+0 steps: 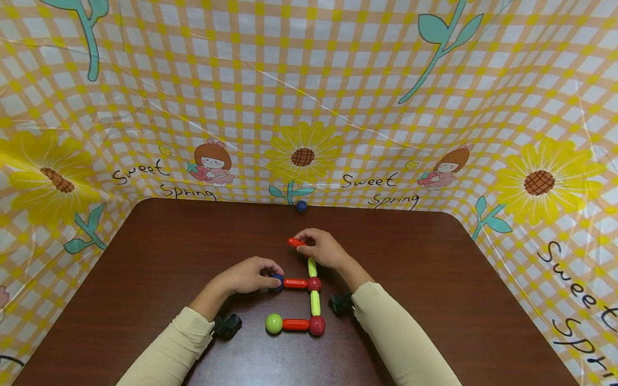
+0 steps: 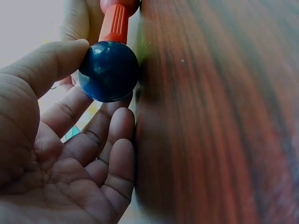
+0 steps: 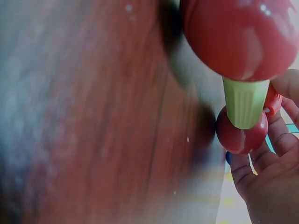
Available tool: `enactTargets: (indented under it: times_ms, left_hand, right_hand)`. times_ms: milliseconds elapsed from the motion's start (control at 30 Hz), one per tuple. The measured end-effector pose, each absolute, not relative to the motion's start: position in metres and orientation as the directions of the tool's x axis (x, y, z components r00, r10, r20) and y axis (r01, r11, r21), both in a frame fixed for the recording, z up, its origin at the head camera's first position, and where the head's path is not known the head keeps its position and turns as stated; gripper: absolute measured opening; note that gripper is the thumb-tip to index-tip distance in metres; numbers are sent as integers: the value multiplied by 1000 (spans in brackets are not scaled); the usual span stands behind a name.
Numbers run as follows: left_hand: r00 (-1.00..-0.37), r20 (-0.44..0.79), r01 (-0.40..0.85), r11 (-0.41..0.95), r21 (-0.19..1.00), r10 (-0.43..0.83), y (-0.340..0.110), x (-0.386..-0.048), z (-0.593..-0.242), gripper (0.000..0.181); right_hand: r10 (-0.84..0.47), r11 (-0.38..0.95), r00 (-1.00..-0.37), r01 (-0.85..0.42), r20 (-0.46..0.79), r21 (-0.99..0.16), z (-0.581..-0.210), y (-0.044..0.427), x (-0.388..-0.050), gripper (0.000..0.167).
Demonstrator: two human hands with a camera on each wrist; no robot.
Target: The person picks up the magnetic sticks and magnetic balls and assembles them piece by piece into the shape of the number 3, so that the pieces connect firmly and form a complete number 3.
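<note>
My left hand [image 1: 250,275] pinches a dark blue ball [image 2: 110,72] between thumb and fingers. From that ball a red rod [image 1: 295,283] runs right to a red ball [image 1: 314,284]. One yellow-green rod [image 1: 312,268] points away from this red ball, and another yellow-green rod [image 1: 315,303] links it to a nearer red ball [image 1: 316,325]. A second red rod [image 1: 295,324] joins the nearer red ball to a lime green ball [image 1: 274,323]. Beyond the assembly, my right hand [image 1: 324,249] grips a loose red rod [image 1: 296,242], its right end hidden by fingers.
Another blue ball [image 1: 301,206] lies at the far edge of the dark brown table [image 1: 217,230]. A checked, flower-printed cloth [image 1: 260,177] rises around the table's back and sides. Black wrist cameras sit on both wrists beside the pieces.
</note>
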State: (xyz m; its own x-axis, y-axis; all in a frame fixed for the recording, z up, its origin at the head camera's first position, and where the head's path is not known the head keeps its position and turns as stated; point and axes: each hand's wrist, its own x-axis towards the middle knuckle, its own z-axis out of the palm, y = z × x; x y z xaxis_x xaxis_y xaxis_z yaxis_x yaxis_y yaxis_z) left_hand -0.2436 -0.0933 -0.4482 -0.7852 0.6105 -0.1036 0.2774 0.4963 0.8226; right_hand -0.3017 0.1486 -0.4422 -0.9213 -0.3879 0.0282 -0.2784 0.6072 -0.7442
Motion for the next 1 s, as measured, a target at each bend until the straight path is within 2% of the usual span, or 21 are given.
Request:
enactTargets:
  times_ms: [467,1000]
  left_hand:
    - [-788,-100,276,494,825,608,-93,-244,-450,18]
    - [-786,-105,275,495,824,610,-94,-244,-449,19]
  right_hand:
    - [-412,612,-911,-282,7,-739,-444,147,-303,15]
    - [-449,613,-889,-232,-91,-755,-447,148,-305,16]
